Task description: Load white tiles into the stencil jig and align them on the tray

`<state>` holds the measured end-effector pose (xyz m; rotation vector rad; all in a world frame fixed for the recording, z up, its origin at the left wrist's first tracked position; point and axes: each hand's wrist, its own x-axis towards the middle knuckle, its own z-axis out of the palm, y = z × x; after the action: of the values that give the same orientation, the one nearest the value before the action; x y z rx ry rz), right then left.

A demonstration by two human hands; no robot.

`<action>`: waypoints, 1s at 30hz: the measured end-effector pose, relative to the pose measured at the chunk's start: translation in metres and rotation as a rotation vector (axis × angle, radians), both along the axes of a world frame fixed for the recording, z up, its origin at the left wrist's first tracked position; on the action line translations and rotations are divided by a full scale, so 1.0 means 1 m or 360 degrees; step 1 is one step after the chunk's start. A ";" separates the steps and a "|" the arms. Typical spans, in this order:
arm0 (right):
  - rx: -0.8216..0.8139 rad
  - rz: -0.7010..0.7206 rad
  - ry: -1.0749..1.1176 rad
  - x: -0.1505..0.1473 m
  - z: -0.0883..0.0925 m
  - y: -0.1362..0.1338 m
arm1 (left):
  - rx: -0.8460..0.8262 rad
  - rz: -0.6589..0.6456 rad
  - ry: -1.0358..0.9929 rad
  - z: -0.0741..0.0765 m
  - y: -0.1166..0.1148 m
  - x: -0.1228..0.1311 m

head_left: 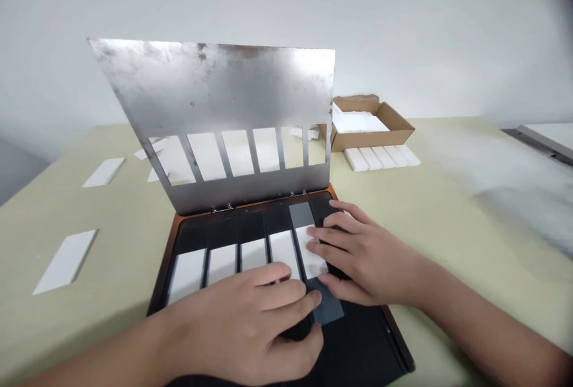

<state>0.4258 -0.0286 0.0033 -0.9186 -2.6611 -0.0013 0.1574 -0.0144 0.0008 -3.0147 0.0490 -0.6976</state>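
Note:
A black tray (362,339) with parallel slots lies before me, its hinged metal lid (215,82) raised behind it. White rectangular cards (188,273) sit side by side in the slots. My right hand (358,249) has its fingers spread, with fingertips touching the rightmost white card (310,255). Above and below that card a grey strip (330,309) shows in the same slot. My left hand (264,321) reaches over the tray, thumb and index finger apart near the grey strip, holding nothing visible. It hides the lower ends of several cards.
Behind the tray at right stands a cardboard box (380,138) with white pieces inside. A row of white blocks (382,157) lies in front of it. Loose white cards (67,260) lie on the pale yellow table (125,226) at left. Clear plastic (505,196) covers the right side.

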 end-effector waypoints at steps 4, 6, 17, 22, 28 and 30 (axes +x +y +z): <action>-0.0193 -0.0044 0.0106 0.004 0.004 0.000 | 0.0019 -0.0004 -0.0002 0.001 0.001 0.000; -0.0222 -0.0055 0.0136 0.005 0.005 0.000 | 0.0017 -0.0012 -0.0002 0.001 0.001 0.001; -0.0291 -0.0101 0.0187 0.009 0.006 0.001 | 0.0026 -0.0009 0.0014 0.001 0.002 0.000; -0.0252 -0.0163 0.0202 0.005 0.001 0.002 | 0.0050 -0.0010 0.0085 0.001 0.003 0.000; -0.0179 -0.0194 0.0275 0.001 -0.005 0.002 | 0.0051 -0.0009 0.0097 0.003 0.004 0.001; -0.0151 -0.0199 0.0274 0.000 -0.006 0.002 | 0.0044 -0.0001 0.0077 0.003 0.004 0.001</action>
<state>0.4263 -0.0269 -0.0027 -1.0632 -2.4601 0.1684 0.1585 -0.0107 0.0042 -3.0050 0.0608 -0.6185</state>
